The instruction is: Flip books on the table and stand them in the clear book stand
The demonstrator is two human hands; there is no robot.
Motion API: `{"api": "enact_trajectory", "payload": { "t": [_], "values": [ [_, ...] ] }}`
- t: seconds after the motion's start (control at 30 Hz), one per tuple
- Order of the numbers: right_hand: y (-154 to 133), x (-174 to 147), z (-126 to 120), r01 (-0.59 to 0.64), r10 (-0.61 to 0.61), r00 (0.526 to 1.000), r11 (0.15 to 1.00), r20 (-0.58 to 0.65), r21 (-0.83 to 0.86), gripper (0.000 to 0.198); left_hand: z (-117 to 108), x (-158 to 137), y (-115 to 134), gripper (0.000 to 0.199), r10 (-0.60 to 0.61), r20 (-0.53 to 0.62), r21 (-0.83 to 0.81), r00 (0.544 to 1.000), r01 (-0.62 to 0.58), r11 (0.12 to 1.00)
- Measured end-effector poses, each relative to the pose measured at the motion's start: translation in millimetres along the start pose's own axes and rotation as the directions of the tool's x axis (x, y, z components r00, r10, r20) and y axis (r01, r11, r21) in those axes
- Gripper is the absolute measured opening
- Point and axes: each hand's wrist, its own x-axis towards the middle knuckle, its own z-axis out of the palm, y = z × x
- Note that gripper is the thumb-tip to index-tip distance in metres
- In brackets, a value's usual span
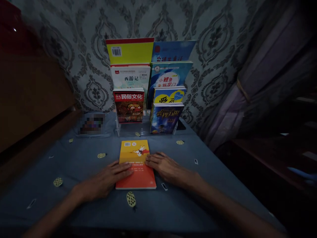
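A yellow-and-orange book (136, 180) lies flat on the table, its barcode at the upper left of the cover and a small figure printed near the top right. Across its left edge rests my left hand (109, 178), fingers stretched out over the cover. My right hand (165, 167) touches the right side, fingertips flat on the cover. Both thumbs are mostly hidden. Beyond the book stands a clear tiered rack (135, 129) with upright books, among them a red one (130, 105) at front left and a dark blue one (165, 119) at front right.
A blue cloth (81, 215) with pineapple prints covers the table. A clear packet (92, 124), partly blurred out, lies at the back left. Behind the rack is a patterned wall (170, 19); a tied curtain (237, 89) hangs at right, a brown wooden piece (32, 99) stands at left.
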Motion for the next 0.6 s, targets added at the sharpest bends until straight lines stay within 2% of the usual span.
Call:
{"api": "enact_trajectory", "payload": {
  "t": [0.1, 0.17, 0.23, 0.33, 0.4, 0.5, 0.6],
  "values": [
    [-7.0, 11.1, -5.0, -0.044, 0.044, 0.999, 0.999, 0.01, 0.001, 0.04, -4.7, 4.2, -2.3, 0.066, -0.042, -0.033, -0.011, 0.999, 0.042, 0.999],
    [-10.3, 24.8, -3.2, -0.07, 0.07, 0.998, 0.998, 0.003, 0.0, 0.035, -5.0, 14.2, -11.6, 0.048, -0.111, -0.112, 0.004, 0.988, 0.112, 0.994],
    [-11.6, 42.1, 5.1, -0.084, 0.084, 0.996, 0.996, -0.025, 0.016, 0.036, -2.3, 28.5, -26.0, 0.038, -0.192, -0.205, 0.046, 0.96, 0.206, 0.978],
    [-9.5, 69.5, 26.6, -0.103, 0.106, 0.993, 0.994, -0.051, 0.048, 0.051, 5.8, 50.4, -49.4, 0.038, -0.288, -0.329, 0.099, 0.899, 0.336, 0.937],
    [-6.8, 85.6, 40.9, -0.133, 0.136, 0.988, 0.99, -0.069, 0.04, 0.057, 12.5, 60.7, -61.0, 0.039, -0.317, -0.377, 0.108, 0.87, 0.381, 0.918],
    [-4.6, 103.0, 53.5, -0.195, 0.199, 0.974, 0.98, -0.11, 0.045, 0.055, 22.1, 66.8, -70.5, 0.039, -0.312, -0.407, 0.116, 0.858, 0.388, 0.914],
    [-5.8, 111.3, 55.2, -0.26, 0.266, 0.957, 0.964, -0.12, 0.06, 0.054, 28.7, 66.5, -74.2, 0.041, -0.293, -0.424, 0.148, 0.857, 0.385, 0.911]
  ]
}}
